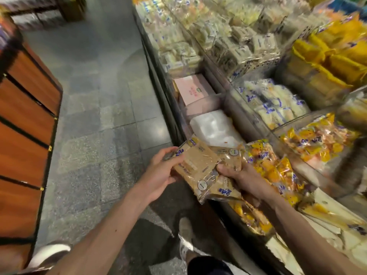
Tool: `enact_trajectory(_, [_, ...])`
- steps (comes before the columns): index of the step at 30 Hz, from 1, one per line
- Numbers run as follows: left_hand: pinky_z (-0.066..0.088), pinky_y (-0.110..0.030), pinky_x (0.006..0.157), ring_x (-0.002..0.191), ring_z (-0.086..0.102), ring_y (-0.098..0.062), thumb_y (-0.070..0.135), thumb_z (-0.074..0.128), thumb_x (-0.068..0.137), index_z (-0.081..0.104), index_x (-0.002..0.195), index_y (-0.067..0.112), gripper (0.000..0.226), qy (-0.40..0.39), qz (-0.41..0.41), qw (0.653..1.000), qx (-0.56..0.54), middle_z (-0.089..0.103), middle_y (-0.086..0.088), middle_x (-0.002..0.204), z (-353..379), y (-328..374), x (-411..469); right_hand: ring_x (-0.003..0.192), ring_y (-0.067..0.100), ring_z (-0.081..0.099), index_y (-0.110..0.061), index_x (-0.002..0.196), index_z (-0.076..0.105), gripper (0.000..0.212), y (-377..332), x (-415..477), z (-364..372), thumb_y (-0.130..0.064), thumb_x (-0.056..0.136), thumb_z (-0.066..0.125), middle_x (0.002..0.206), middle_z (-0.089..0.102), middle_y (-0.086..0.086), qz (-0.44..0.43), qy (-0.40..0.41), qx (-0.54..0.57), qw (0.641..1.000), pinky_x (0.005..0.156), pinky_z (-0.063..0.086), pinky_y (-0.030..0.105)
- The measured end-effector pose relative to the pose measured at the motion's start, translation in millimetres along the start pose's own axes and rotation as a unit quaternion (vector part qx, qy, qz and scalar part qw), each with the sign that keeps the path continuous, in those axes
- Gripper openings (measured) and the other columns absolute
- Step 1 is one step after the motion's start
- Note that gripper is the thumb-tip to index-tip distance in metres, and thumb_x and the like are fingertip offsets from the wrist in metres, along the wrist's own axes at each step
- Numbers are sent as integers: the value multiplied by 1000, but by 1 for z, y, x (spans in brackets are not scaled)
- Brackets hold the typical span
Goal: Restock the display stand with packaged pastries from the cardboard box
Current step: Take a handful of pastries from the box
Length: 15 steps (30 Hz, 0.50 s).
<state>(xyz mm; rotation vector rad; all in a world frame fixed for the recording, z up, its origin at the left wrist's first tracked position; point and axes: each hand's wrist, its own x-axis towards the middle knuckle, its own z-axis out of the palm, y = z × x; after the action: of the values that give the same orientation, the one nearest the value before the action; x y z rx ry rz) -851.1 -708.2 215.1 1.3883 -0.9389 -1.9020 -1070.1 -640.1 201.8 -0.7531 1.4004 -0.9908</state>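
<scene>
1. Display stand (256,126) fills the right side, its clear bins heaped with wrapped pastries.
2. Brown pastry packs (200,165), a small stack, are held over the stand's near edge, just beside yellow packets (268,167).
3. Left hand (158,173) grips the stack's left side, thumb on top.
4. Right hand (244,179) clasps its right side, thumb pressed on top.

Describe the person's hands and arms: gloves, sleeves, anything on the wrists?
The left hand and right hand are bare, with no gloves. Both forearms are uncovered to the frame edge, and no sleeve is in view. There is no watch or band on either wrist. The fingers that show have no rings; some fingers are hidden.
</scene>
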Motion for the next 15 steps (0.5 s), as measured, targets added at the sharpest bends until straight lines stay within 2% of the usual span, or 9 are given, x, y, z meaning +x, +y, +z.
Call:
enact_trajectory(2, [50, -53, 99, 104, 68, -28, 12, 68, 89, 57, 120, 24, 34, -3, -2, 1000, 8, 75, -9, 105, -7, 20, 29, 83, 29, 75, -10, 115, 64, 66, -8, 33, 6, -41, 59, 83, 94, 77, 11, 1, 22, 16, 1000, 79, 61, 43])
enact_trajectory(3, [51, -53, 99, 105, 68, -28, 10, 68, 90, 55, 123, 24, 38, -6, 1, 1000, 18, 72, -11, 112, -9, 31, 43, 80, 25, 76, -9, 116, 64, 68, -13, 50, 9, -39, 59, 85, 94, 77, 11, 8, 34, 40, 999, 76, 61, 40])
enact_trajectory(5, [52, -52, 98, 106, 67, -26, 8, 72, 86, 46, 132, 27, 56, -7, 11, 998, 55, 65, -10, 121, -10, 50, 69, 64, 17, 74, -7, 114, 64, 58, -24, 81, 17, -31, 66, 85, 89, 77, 12, 16, 50, 68, 996, 56, 58, 27])
enact_trajectory(6, [53, -51, 97, 107, 67, -24, 7, 75, 84, 40, 136, 31, 67, -5, 26, 997, 77, 62, -8, 125, -10, 58, 82, 61, 16, 73, -6, 112, 64, 52, -31, 95, 21, -27, 69, 84, 86, 77, 11, 14, 56, 80, 995, 52, 56, 24])
enact_trajectory(9, [55, -44, 94, 105, 65, -12, 3, 79, 78, 27, 143, 42, 92, 5, 93, 985, 148, 57, 2, 126, -11, 83, 120, 63, 18, 73, -6, 110, 66, 36, -50, 136, 32, -23, 80, 78, 83, 77, 11, 5, 60, 96, 994, 54, 58, 26])
enact_trajectory(12, [57, -28, 80, 90, 67, 0, -4, 72, 84, 35, 140, 38, 79, 23, 134, 982, 134, 62, 10, 109, -18, 111, 159, 67, 18, 74, -12, 106, 67, 23, -63, 173, 33, -25, 87, 71, 87, 77, 10, 1, 76, 135, 988, 56, 59, 27])
enact_trajectory(14, [59, -25, 71, 89, 69, -7, -5, 68, 87, 48, 132, 30, 61, 32, 132, 983, 121, 64, 1, 110, -26, 129, 189, 74, 22, 74, -10, 112, 66, 36, -70, 197, 32, -30, 83, 72, 94, 77, 12, 1, 90, 155, 984, 60, 61, 29])
enact_trajectory(15, [60, -29, 72, 93, 69, -14, -5, 68, 87, 53, 129, 26, 54, 30, 123, 985, 121, 64, -4, 112, -31, 136, 204, 78, 24, 75, -10, 114, 65, 43, -73, 207, 33, -32, 78, 73, 97, 77, 13, 0, 93, 160, 983, 64, 62, 30])
